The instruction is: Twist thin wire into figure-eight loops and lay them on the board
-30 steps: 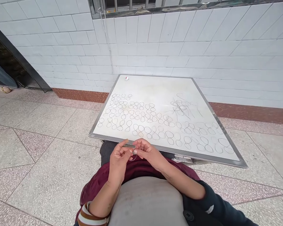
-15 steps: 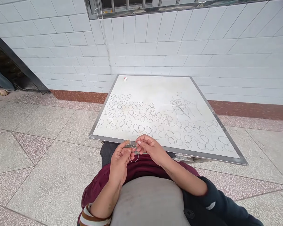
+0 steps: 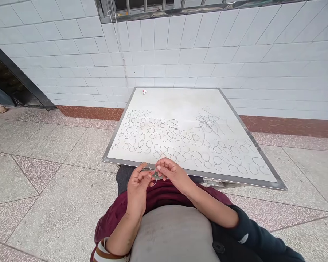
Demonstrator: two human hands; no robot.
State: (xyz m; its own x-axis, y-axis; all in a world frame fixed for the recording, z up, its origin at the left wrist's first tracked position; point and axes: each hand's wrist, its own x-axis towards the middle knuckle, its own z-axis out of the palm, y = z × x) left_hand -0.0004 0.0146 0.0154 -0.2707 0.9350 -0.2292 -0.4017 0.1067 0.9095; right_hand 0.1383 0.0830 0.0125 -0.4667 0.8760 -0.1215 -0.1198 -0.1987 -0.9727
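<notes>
Between my hands is a thin wire [image 3: 156,179], bent into a loop that hangs below the fingertips, its strands crossing above. My left hand [image 3: 138,183] pinches it between thumb and fingers. My right hand [image 3: 172,172] grips its upper strand at the fingertips. Both hands are over the near edge of a white board [image 3: 177,98] with a grey frame. Several thin wire figure-eight shapes [image 3: 198,159] lie in rows on the board, and a tangled cluster of wire [image 3: 207,122] sits at its right side.
A small red and white object [image 3: 144,91] rests at the board's far left corner. Behind the board stands a tiled wall [image 3: 169,54] with a barred window and hanging cord. A dark doorway is at the left, above the speckled floor [image 3: 57,203].
The wire loop has turned and looks narrower between my fingers. My right hand has shifted slightly left and stays close to my left hand.
</notes>
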